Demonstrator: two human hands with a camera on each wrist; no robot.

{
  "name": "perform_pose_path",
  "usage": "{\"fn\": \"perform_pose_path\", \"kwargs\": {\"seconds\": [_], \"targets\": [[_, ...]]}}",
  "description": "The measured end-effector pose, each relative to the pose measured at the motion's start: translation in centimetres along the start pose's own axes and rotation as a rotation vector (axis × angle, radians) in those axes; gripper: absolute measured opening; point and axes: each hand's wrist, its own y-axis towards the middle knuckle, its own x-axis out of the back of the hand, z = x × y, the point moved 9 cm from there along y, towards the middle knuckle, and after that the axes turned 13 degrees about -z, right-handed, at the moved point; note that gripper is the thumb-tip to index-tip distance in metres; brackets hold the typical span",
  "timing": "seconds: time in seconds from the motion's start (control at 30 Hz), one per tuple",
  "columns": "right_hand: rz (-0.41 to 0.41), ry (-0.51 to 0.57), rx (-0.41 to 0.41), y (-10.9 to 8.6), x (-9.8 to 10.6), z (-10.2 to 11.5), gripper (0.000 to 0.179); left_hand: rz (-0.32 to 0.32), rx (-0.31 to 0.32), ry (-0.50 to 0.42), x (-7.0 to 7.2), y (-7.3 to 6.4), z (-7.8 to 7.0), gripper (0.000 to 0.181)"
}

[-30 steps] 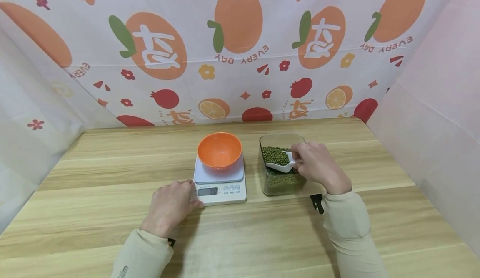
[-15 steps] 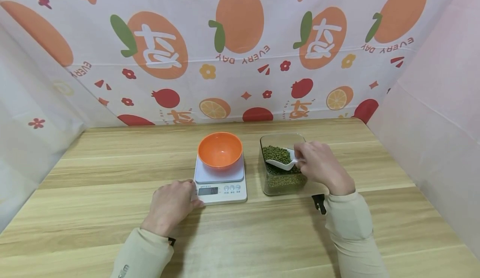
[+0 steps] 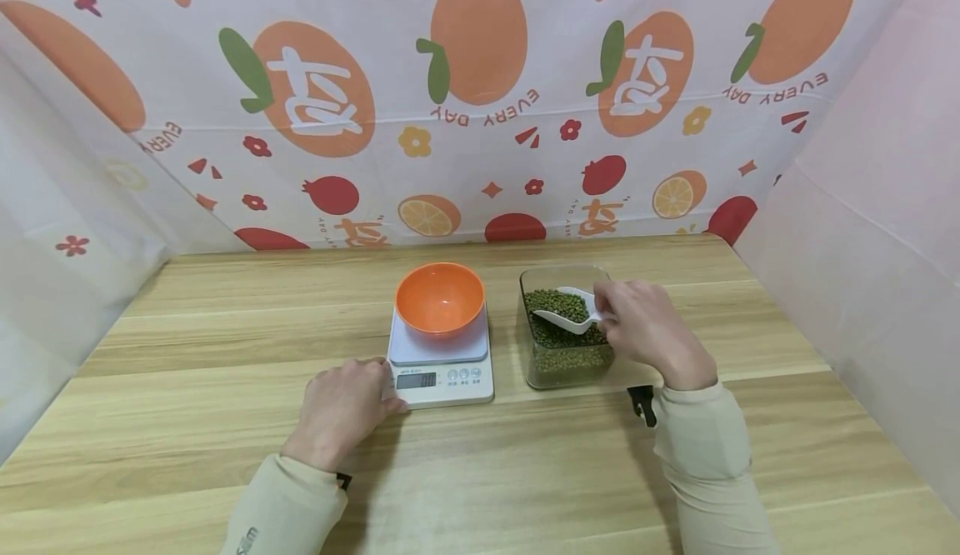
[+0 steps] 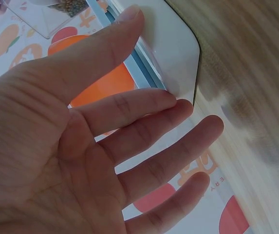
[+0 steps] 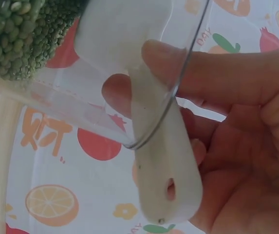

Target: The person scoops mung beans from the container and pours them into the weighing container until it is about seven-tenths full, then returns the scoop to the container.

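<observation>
In the head view my right hand (image 3: 637, 322) pinches the handle of a white scoop (image 3: 579, 322) inside a clear rectangular container (image 3: 570, 368) of green mung beans (image 3: 557, 336). A heap of beans lies in the scoop's bowl. The right wrist view shows thumb and fingers on the scoop's handle (image 5: 166, 161), behind the container's clear wall. To the left, an orange bowl (image 3: 440, 299) with nothing in it stands on a white kitchen scale (image 3: 472, 394). My left hand (image 3: 347, 409) touches the scale's left front corner, its fingers (image 4: 154, 168) nearly straight and spread in the left wrist view.
Everything stands on a wood-grain table (image 3: 187, 372). A white curtain with fruit prints (image 3: 480, 155) hangs behind its far edge, and pale curtains flank both sides. A black strap piece (image 3: 642, 406) hangs at the right sleeve.
My right hand has moved slightly right, bringing the scoop up and tilting it more level, with beans heaped in it. The left hand, scale and bowl are unmoved.
</observation>
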Motion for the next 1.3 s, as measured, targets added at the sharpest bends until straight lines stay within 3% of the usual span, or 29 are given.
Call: {"fn": "perform_pose_path", "kwargs": {"seconds": [0.5,1.3], "targets": [[-0.012,0.023,-0.033,-0.13,0.78,-0.41,0.022,-0.002,0.003,0.001,0.15,-0.09,0.15,0.038],[-0.023,0.053,0.001,-0.14,1.03,-0.43,0.023,-0.020,-0.003,-0.016,0.11,-0.05,-0.01,0.037]]}}
